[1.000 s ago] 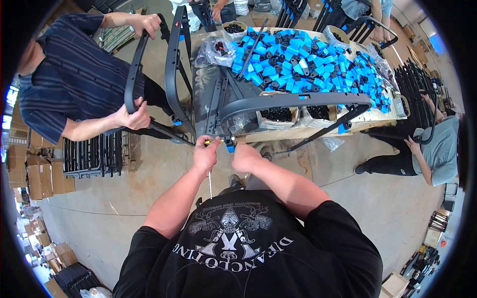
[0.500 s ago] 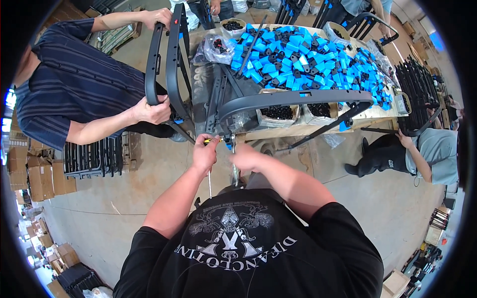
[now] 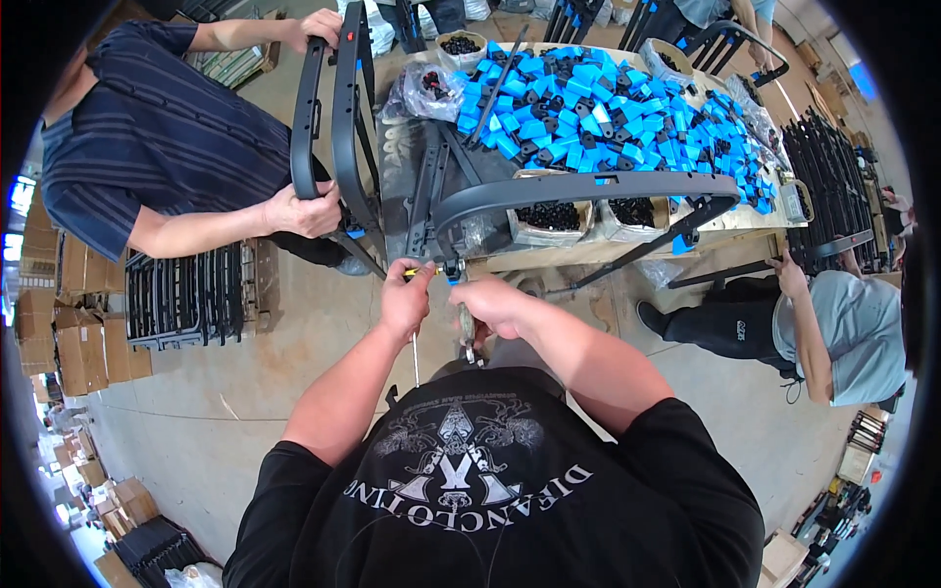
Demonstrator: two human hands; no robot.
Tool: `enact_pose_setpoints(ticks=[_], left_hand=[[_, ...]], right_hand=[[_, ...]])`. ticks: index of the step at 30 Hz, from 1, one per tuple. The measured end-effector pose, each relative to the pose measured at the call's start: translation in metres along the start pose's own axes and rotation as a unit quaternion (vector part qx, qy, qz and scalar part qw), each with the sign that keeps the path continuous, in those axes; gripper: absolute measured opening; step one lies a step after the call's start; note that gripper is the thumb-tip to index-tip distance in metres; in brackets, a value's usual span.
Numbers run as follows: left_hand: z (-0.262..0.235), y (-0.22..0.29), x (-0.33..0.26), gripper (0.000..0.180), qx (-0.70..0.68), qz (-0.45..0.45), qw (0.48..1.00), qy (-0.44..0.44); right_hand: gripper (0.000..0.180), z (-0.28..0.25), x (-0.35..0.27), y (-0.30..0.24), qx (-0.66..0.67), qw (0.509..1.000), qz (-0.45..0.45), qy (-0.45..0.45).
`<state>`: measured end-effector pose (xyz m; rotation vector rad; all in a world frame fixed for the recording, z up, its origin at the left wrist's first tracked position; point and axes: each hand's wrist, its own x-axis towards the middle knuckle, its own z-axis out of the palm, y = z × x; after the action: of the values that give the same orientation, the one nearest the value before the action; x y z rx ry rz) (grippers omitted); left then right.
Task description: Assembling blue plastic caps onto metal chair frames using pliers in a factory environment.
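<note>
Both grips full at close quarters!

And here we are at the near edge of the table (image 3: pixel 706 235), where the black curved frame (image 3: pixel 578 192) arches across, one end down between the hands, toward the near-left corner. The left hand (image 3: pixel 404 299) is clenched around a slim tool (image 3: pixel 416 358), yellow showing at the fingertips, thin metal shaft poking out below. Over to the right hand (image 3: pixel 487 302), just beside that frame end, fingers curled about a metal tool (image 3: pixel 468 331), half hidden, its exact kind impossible to call! Behind the arch, two boxes of small black parts (image 3: pixel 549 218) sit along the near edge; beyond them, a great heap of blue and black pieces (image 3: pixel 588 113) sprawls toward the far edge. Off the left edge, a co-worker in a striped shirt (image 3: pixel 186 137) has both hands on another frame (image 3: pixel 306 127).
</note>
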<state>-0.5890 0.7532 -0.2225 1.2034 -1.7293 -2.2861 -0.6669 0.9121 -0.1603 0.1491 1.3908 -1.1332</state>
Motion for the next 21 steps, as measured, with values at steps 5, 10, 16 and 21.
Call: enact_pose_setpoints(ticks=[5, 10, 16, 21], left_hand=[[0.014, 0.003, 0.000, 0.020, 0.024, -0.022, 0.999, -0.018], [0.003, -0.006, 0.004, 0.020, 0.024, 0.029, 0.999, -0.004], [-0.006, -0.026, 0.020, 0.020, 0.083, 0.073, 0.994, 0.006], [0.005, -0.013, 0.012, 0.020, 0.082, 0.057, 0.995, 0.001]], right_hand=[[0.032, -0.005, 0.049, 0.043, -0.413, 0.828, -0.223, 0.307], [0.034, -0.002, 0.013, 0.018, -0.150, 0.987, -0.047, 0.036], [0.039, 0.007, 0.015, 0.008, -0.319, 0.942, -0.027, 0.102], [0.044, -0.001, 0.017, 0.027, -0.287, 0.949, -0.060, 0.112]])
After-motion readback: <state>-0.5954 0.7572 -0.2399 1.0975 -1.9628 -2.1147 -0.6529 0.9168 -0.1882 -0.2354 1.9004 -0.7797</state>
